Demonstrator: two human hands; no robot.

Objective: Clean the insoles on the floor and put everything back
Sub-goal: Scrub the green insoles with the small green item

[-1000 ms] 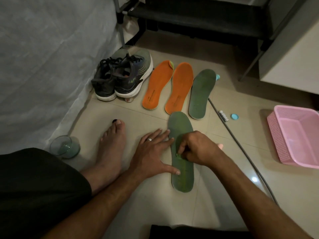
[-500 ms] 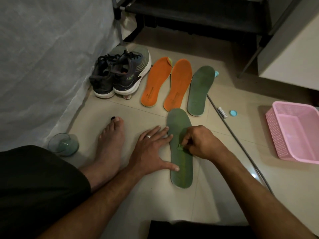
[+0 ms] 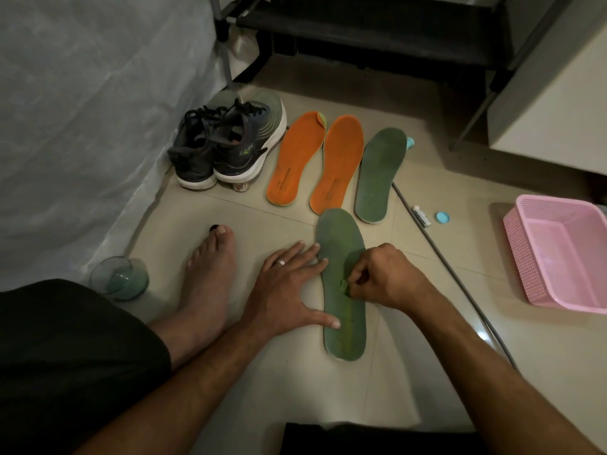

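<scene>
Little has shifted since the earlier frames: the small green scrap (image 3: 344, 287) is still pinched in the curled fingers of the right hand (image 3: 381, 277) and pressed on the middle of the near green insole (image 3: 341, 244). That insole is kept flat on the floor (image 3: 262, 372) by the left hand (image 3: 285, 290), its fingers spread wide. Farther off, two orange insoles (image 3: 295, 156) and a second green insole (image 3: 377, 175) lie beside the shoes (image 3: 226, 146). A pink basket (image 3: 525, 257) is seen at the right edge.
</scene>
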